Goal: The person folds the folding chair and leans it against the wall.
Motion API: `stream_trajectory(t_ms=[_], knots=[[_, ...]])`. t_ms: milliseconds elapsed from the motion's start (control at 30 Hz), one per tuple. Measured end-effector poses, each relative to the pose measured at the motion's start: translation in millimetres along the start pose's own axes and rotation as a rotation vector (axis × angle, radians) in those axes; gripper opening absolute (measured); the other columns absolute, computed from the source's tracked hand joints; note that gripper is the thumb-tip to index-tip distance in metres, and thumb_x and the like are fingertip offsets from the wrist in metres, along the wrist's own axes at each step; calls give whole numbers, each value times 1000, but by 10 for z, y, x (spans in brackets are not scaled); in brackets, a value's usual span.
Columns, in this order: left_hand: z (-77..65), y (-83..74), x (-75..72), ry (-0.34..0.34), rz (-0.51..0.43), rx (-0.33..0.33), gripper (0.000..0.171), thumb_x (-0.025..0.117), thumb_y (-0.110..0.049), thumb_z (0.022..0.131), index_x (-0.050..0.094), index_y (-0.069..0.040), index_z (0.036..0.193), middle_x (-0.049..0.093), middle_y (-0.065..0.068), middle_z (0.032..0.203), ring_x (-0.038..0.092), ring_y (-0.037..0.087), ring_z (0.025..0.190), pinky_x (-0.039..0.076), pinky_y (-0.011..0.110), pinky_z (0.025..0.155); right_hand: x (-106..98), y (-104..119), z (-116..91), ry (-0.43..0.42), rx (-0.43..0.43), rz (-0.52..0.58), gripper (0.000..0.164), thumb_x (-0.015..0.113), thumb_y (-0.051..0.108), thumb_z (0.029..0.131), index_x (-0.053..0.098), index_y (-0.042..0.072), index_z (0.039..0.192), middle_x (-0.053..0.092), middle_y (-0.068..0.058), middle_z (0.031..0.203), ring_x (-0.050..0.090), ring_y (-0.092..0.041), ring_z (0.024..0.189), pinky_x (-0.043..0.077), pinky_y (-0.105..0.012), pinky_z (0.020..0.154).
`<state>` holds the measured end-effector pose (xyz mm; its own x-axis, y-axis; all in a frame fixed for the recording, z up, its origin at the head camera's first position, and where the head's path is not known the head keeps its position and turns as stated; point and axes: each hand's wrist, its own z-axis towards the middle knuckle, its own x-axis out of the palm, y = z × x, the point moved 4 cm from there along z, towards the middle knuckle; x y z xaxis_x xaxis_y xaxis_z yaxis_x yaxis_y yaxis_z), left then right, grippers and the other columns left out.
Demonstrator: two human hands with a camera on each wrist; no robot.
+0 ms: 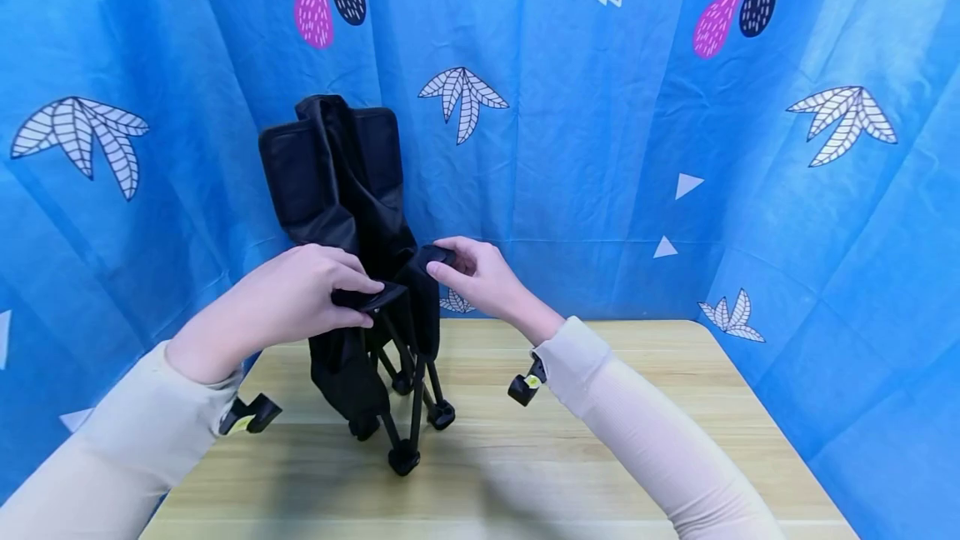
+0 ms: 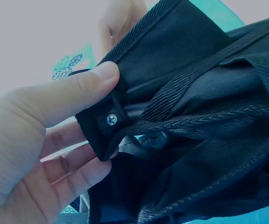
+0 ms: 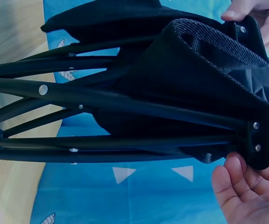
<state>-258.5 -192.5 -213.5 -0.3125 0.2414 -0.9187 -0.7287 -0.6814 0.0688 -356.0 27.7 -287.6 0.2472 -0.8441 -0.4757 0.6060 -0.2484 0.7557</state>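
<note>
A black folding chair (image 1: 352,190) stands partly folded on its feet, its tall fabric back upright and its crossed metal legs (image 1: 417,398) close together. My left hand (image 1: 300,294) pinches the near front corner of the seat fabric, thumb on top and fingers beneath; a screw (image 2: 111,119) shows beside the thumb in the left wrist view. My right hand (image 1: 480,273) grips the other front corner (image 3: 260,137), fingers curled under its edge. Between the two hands the fabric sags in a fold. The right wrist view shows riveted leg tubes (image 3: 102,100) running down from that corner.
The chair's feet (image 1: 403,457) rest on a light wooden table (image 1: 600,457), toward its left side. A blue patterned curtain (image 1: 555,148) hangs close behind the chair and along both sides. Small black devices (image 1: 525,388) are strapped at both wrists.
</note>
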Motion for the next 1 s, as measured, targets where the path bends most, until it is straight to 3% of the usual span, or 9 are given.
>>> stream_trajectory(t_ms=[233, 700, 1000], knots=[[27, 21, 48, -36, 2, -10, 38, 99, -19, 78, 87, -10, 113, 84, 5, 101, 78, 20, 85, 66, 39, 77, 21, 18, -7, -13, -2, -9, 39, 67, 25, 107, 69, 1, 138, 71, -10, 94, 62, -21, 78, 51, -30, 68], [27, 43, 89, -116, 80, -48, 38, 99, -17, 79, 86, -7, 113, 84, 9, 102, 79, 26, 88, 67, 43, 78, 43, 57, -20, -56, 58, 6, 43, 70, 29, 105, 68, 2, 139, 74, -10, 99, 65, -19, 80, 53, -28, 70], [28, 67, 121, -156, 31, -22, 38, 97, -10, 79, 85, -4, 115, 84, 13, 104, 81, 29, 90, 67, 46, 79, 43, 79, -25, -74, 63, 7, 42, 72, 30, 105, 69, 3, 136, 75, -11, 100, 67, -21, 82, 56, -29, 72]])
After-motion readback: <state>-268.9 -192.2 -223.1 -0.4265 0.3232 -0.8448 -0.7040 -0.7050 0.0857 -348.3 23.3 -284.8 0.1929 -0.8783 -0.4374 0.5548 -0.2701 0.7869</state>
